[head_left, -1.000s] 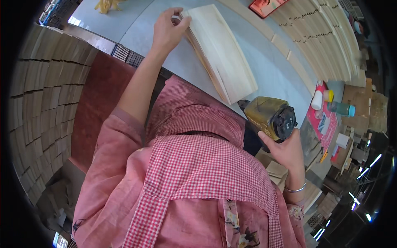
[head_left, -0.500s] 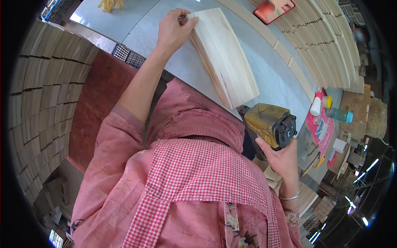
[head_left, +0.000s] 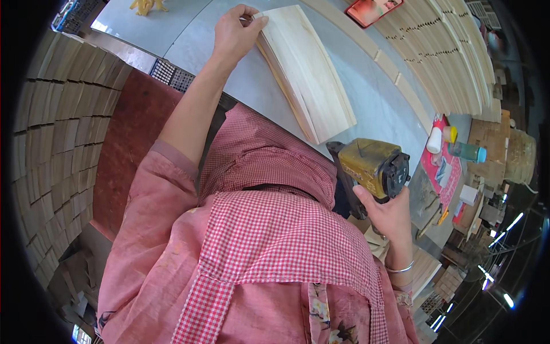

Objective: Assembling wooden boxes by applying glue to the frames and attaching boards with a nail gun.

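A pale wooden piece point(head_left: 303, 66), made of a wide board with a narrower strip along its near side, lies slantwise on the light table. My left hand point(head_left: 236, 34) pinches its far left end between thumb and fingers. At the table's near edge, my right hand point(head_left: 388, 215) grips a worn yellow and black nail gun point(head_left: 369, 166), thumb over its body. The gun's nose points left, just short of the board's near end and apart from it. The fingers around the handle are mostly hidden behind the gun.
Stacked wooden slats point(head_left: 435, 51) fill the far right of the table point(head_left: 378, 86), with a red-edged phone point(head_left: 372, 10) on them. A blue-capped bottle point(head_left: 468, 152) stands right. More wood is piled point(head_left: 63, 137) at left. A yellow object point(head_left: 148, 6) sits at the far left.
The whole view has shifted slightly, so the table and board appear a little higher and further left. Both hands keep their holds; the nail gun has barely moved.
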Tool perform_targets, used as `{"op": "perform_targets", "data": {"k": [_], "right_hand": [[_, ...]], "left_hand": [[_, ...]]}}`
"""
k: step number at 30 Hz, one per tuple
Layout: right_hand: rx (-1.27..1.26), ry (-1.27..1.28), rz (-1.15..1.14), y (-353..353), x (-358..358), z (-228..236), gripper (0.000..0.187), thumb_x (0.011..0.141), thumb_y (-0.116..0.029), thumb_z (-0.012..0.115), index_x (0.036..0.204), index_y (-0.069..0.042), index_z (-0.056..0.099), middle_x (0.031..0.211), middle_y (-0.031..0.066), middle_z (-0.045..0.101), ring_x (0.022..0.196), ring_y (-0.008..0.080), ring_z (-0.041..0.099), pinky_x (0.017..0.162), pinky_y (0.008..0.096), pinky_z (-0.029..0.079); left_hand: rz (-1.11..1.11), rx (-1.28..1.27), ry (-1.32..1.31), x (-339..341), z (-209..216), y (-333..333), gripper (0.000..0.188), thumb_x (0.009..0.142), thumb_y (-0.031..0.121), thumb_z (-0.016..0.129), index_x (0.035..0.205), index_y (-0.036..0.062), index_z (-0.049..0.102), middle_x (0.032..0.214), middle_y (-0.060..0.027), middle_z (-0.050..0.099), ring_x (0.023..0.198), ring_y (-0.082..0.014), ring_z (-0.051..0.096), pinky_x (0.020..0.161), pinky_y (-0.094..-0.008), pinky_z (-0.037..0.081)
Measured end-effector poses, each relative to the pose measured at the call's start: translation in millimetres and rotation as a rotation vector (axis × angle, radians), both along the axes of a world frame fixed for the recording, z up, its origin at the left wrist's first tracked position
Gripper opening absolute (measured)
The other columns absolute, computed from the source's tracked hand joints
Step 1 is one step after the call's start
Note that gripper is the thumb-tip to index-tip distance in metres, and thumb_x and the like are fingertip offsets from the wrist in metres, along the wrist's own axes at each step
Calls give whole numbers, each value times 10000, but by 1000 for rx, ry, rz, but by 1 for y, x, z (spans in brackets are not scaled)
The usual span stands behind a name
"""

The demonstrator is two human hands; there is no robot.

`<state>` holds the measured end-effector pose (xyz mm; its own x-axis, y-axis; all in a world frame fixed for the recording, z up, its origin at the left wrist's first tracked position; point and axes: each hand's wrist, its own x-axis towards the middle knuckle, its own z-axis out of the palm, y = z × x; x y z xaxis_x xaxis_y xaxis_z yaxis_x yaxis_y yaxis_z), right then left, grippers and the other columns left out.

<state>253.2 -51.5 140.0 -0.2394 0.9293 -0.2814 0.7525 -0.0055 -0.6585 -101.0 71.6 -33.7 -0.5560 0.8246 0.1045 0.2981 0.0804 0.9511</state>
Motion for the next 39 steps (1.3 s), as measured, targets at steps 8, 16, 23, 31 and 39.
{"op": "perform_targets", "data": {"k": [8,16,23,31,39], "right_hand": [[7,26,37,10,6,-4,268,827,-128,807,973,74,708,849,118,757,652,182,659,575,290,515],[-37,-64,-12,27,14,14,296,841,-166,803,996,69,709,869,121,758,683,193,672,615,302,526],[-59,3,22,32,17,5,378,844,-157,810,1127,18,632,697,32,623,467,95,484,427,227,362],[-116,-45,-27,37,15,9,365,841,-181,816,1098,33,669,823,85,700,599,155,586,548,274,458],[-93,-112,50,48,5,16,339,834,-196,819,1035,51,704,924,136,756,736,227,690,674,329,542]], "left_hand": [[18,-32,-52,5,9,-1,238,884,187,741,1050,19,717,882,-72,662,794,-154,577,735,-258,492],[26,-22,-50,5,7,0,233,886,200,738,1046,32,715,909,-83,655,831,-163,570,744,-266,482],[19,-38,-19,5,10,-2,226,891,219,734,1052,61,718,907,-76,649,825,-164,559,744,-262,473],[17,-14,-31,6,9,-1,240,895,235,733,1050,52,720,896,-74,651,819,-159,560,741,-265,477],[5,-82,14,-7,-14,16,192,868,150,667,992,4,666,826,-79,620,752,-179,549,714,-287,482]]}}
